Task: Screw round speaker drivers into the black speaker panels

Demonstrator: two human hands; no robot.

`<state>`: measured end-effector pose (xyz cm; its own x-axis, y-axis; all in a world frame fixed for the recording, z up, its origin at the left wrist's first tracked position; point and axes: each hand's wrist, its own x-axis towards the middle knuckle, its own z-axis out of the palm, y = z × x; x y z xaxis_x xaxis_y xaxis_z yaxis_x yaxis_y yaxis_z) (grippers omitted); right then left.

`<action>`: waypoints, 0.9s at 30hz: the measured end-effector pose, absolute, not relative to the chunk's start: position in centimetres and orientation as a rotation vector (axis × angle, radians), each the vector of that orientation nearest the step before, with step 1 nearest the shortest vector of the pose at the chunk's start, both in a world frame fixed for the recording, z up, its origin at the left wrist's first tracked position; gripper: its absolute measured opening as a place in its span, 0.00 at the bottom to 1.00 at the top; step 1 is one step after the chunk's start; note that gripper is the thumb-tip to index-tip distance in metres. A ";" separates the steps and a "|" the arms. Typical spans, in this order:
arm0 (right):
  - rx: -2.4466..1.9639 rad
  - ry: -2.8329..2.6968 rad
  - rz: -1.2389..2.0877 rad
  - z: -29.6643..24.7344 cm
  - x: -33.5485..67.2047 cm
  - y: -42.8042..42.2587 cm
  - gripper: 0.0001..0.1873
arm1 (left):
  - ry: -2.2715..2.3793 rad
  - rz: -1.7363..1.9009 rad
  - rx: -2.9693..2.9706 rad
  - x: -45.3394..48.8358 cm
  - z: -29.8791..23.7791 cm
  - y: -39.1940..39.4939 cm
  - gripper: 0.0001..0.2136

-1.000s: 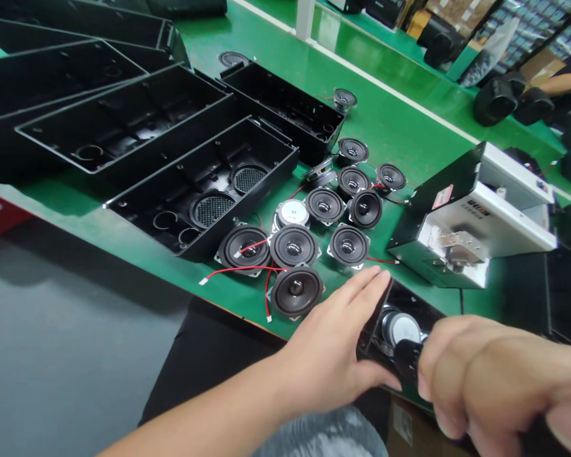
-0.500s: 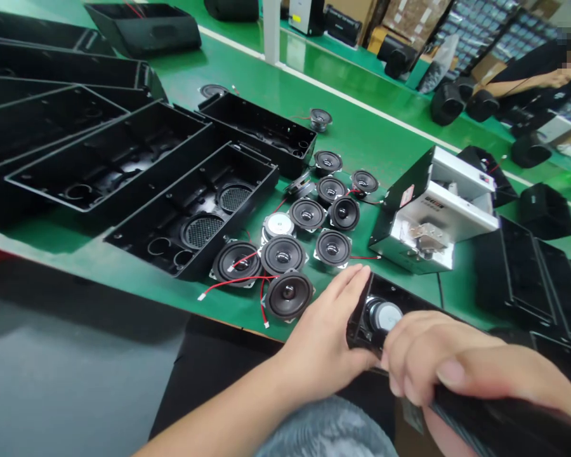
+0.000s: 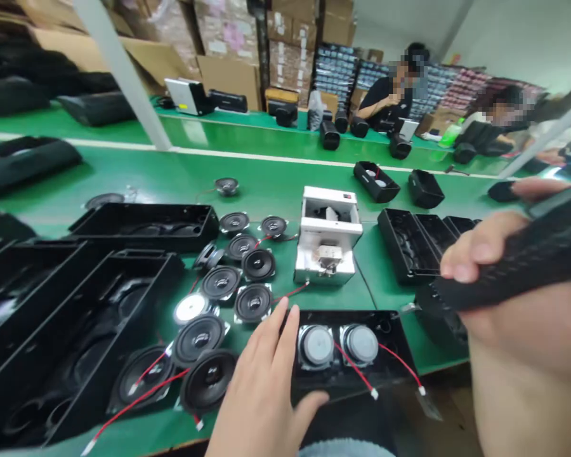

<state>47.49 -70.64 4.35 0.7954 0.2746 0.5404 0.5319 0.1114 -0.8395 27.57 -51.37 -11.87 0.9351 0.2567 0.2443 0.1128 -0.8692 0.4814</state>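
Observation:
My left hand [image 3: 266,387], fingers stretched and thumb apart, rests at the left end of an open black speaker box [image 3: 326,379]. Two speaker drivers [image 3: 318,346] sit inside it, magnets up, with red wires trailing over the front edge. In my right hand [image 3: 485,254], raised at the right, is a black power screwdriver [image 3: 518,260] with a ribbed body. Its metal tip points left, by the box's right end. Left of my left hand lie several loose drivers [image 3: 254,303], most with cones up.
A white and black machine [image 3: 328,238] stands behind the box. Empty black housings [image 3: 143,222] fill the left, and more housings [image 3: 404,244] stand at the right. A post [image 3: 124,76] rises at the back left. People [image 3: 385,95] sit across the green table [image 3: 266,168].
The view has swung right and up. My right hand has lifted off the box with the screwdriver, uncovering both drivers. My left hand has loosened from gripping the box end to lying open.

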 end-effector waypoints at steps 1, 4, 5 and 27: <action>-1.446 -0.614 -0.232 4.2 48.5 -71.6 0.31 | 0.208 0.439 2.686 27.7 -11.4 -51.2 0.59; -1.485 -0.516 -0.179 1.5 50.4 -73.6 0.30 | 0.066 0.394 2.825 28.6 -10.1 -50.7 0.62; -1.515 -0.503 -0.129 0.3 50.7 -73.9 0.24 | 0.032 0.353 2.852 29.1 -9.8 -50.5 0.65; -1.954 -0.557 0.079 -8.8 52.3 -73.0 0.45 | 0.066 0.012 2.734 28.7 -1.6 -46.3 0.67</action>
